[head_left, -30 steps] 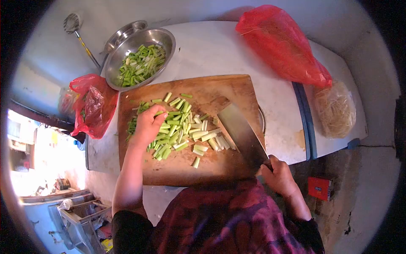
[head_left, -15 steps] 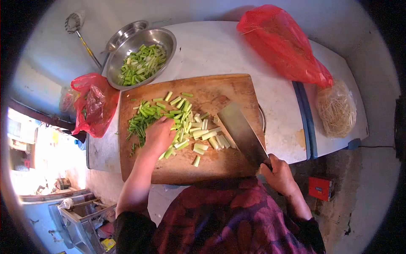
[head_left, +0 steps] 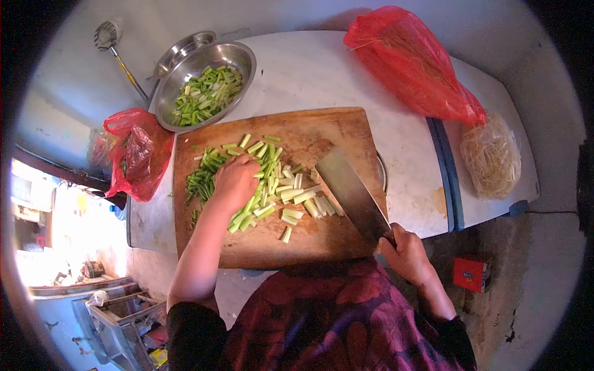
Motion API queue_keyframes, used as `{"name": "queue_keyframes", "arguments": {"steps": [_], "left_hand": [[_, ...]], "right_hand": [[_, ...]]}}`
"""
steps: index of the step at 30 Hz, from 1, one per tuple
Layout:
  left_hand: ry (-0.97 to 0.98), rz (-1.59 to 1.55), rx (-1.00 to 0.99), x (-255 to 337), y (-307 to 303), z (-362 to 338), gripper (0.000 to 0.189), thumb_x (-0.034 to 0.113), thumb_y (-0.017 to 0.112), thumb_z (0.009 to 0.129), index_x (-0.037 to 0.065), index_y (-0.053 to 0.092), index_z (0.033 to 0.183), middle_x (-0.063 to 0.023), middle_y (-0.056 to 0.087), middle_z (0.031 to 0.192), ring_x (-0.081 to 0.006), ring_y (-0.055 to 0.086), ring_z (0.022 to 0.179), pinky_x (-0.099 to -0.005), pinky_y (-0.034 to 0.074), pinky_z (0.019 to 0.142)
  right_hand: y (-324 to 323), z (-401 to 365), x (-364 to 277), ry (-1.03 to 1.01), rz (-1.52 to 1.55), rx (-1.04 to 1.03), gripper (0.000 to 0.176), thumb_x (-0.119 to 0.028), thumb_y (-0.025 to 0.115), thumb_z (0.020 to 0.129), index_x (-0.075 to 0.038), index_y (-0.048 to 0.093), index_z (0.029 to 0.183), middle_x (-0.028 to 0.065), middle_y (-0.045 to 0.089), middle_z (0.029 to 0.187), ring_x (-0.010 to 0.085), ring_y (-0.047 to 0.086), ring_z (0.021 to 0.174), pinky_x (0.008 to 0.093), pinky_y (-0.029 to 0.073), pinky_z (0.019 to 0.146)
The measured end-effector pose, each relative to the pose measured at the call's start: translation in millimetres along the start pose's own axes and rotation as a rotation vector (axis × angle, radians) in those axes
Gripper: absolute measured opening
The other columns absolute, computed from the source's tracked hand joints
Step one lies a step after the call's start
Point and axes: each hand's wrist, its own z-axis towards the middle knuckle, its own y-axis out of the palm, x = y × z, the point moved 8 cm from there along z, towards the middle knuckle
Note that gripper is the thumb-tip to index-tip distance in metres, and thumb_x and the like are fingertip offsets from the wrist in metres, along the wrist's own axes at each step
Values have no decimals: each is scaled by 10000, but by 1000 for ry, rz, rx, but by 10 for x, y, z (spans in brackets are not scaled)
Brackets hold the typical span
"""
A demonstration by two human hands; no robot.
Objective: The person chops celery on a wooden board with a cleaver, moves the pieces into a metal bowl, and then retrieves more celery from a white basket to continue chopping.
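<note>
Chopped celery [head_left: 270, 162] lies in a loose pile on the wooden cutting board [head_left: 334, 244], dark green cuts to the left and pale stalk pieces to the right. My left hand [head_left: 236, 180] is down in the pile with its fingers curled in over green pieces; the fingertips are partly hidden. My right hand [head_left: 408, 252] grips the handle of a cleaver [head_left: 351, 193]. The broad blade slants up and left over the board's right part, its edge beside the pale pieces.
A steel bowl [head_left: 245, 80] of cut celery stands behind the board's left corner, with a second metal bowl [head_left: 185, 48] behind it. Red plastic bags [head_left: 143, 154] sit at left, and a large red bag [head_left: 408, 68] at back right beside bagged noodle-like strands [head_left: 492, 157].
My left hand has shifted slightly up over the pile, and its fingers look more curled. The cleaver and my right hand stay almost where they were.
</note>
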Motion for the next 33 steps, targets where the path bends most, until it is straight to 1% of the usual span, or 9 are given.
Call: {"name": "queue_keyframes", "arguments": {"steps": [1, 6, 7, 9, 12, 14, 17, 21, 33], "left_hand": [[-21, -19, -60, 3, 11, 1, 183, 72, 609, 766, 56, 594, 948, -126, 582, 1050, -331, 545, 1005, -422, 467, 827], [86, -228, 259, 167, -436, -330, 192, 40, 595, 764, 20, 608, 955, -141, 590, 982, -332, 571, 914, -401, 475, 785], [127, -249, 320, 242, -555, -504, 198, 31, 594, 760, 7, 611, 956, -148, 592, 956, -331, 580, 883, -388, 478, 770], [77, -337, 272, 327, -508, -902, 209, 18, 598, 760, 11, 619, 968, -145, 591, 958, -323, 579, 874, -390, 478, 761], [85, -290, 316, 485, -226, -1408, 205, -3, 594, 745, 27, 624, 946, -129, 583, 951, -303, 577, 849, -384, 482, 731], [85, -234, 367, 516, 3, -1577, 217, -18, 577, 719, 41, 624, 922, -127, 568, 952, -301, 568, 822, -387, 488, 704], [23, -250, 457, 484, 223, -1638, 233, -26, 577, 687, 47, 630, 901, -117, 556, 954, -294, 556, 805, -375, 484, 687], [88, -91, 566, 564, 287, -1492, 203, 26, 593, 698, 53, 639, 894, -108, 549, 959, -290, 551, 812, -368, 477, 696], [106, -124, 613, 620, 344, -1510, 146, 54, 602, 691, 27, 627, 832, -95, 583, 942, -272, 568, 778, -363, 487, 654]], "right_hand": [[-1, -1, 4, 8, 0, 0, 238, -204, 587, 830, 8, 526, 918, 260, 587, 676, 440, 598, 678, 483, 479, 589], [22, -51, 29, 58, -6, -50, 225, -205, 588, 833, 0, 534, 909, 249, 592, 690, 424, 602, 690, 479, 481, 591], [5, -70, -74, -8, -24, -77, 207, -186, 584, 830, 4, 532, 893, 235, 592, 693, 410, 604, 684, 458, 479, 589], [-83, -109, -359, -143, -55, -122, 171, -148, 577, 826, 11, 527, 862, 205, 592, 700, 382, 608, 672, 415, 474, 585], [15, -127, -722, -397, -106, -326, 185, -197, 561, 836, -19, 525, 876, 204, 597, 756, 398, 600, 702, 470, 489, 616], [158, -96, -762, -428, -138, -406, 178, -197, 552, 838, -25, 519, 874, 196, 592, 756, 390, 600, 699, 466, 495, 627], [256, -4, -772, -483, -209, -431, 177, -198, 546, 839, -30, 508, 880, 187, 595, 758, 378, 604, 695, 457, 504, 628], [224, 91, -780, -461, -334, -347, 181, -197, 548, 838, -34, 495, 898, 174, 601, 736, 362, 611, 681, 443, 512, 604], [265, -3, -837, -434, -240, -388, 163, -177, 568, 830, -38, 505, 890, 166, 573, 735, 357, 601, 713, 431, 495, 610]]}}
